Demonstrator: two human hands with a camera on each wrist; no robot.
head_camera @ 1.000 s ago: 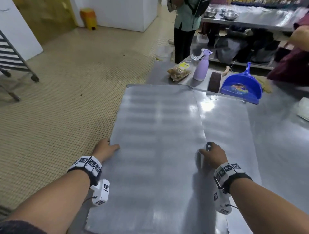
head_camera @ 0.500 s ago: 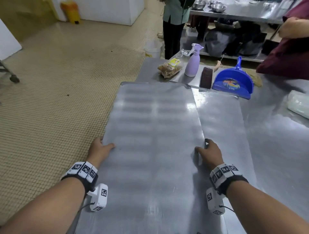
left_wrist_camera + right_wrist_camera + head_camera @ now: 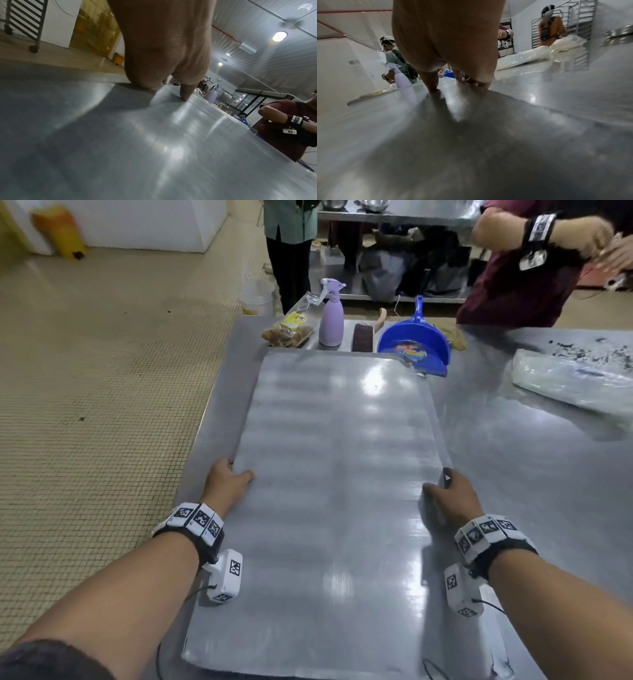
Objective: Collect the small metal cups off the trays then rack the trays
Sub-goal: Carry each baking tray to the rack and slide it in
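Note:
A large flat metal tray lies lengthwise in front of me over the steel table. My left hand grips its left long edge, with the thumb on top and the fingers curled under the rim. My right hand grips the right long edge the same way. The left wrist view shows the left hand with its thumb pressed on the tray. In the right wrist view my right hand holds the tray at its edge. No small metal cups are in view.
Beyond the tray's far end stand a purple spray bottle, a brush, a blue dustpan and a snack bag. A plastic bag lies far right. Two people stand behind the table. A wheeled rack stands left.
Held in both hands, the tray has moved right, from overhanging the floor side to lying over the table. My view has turned right with it.

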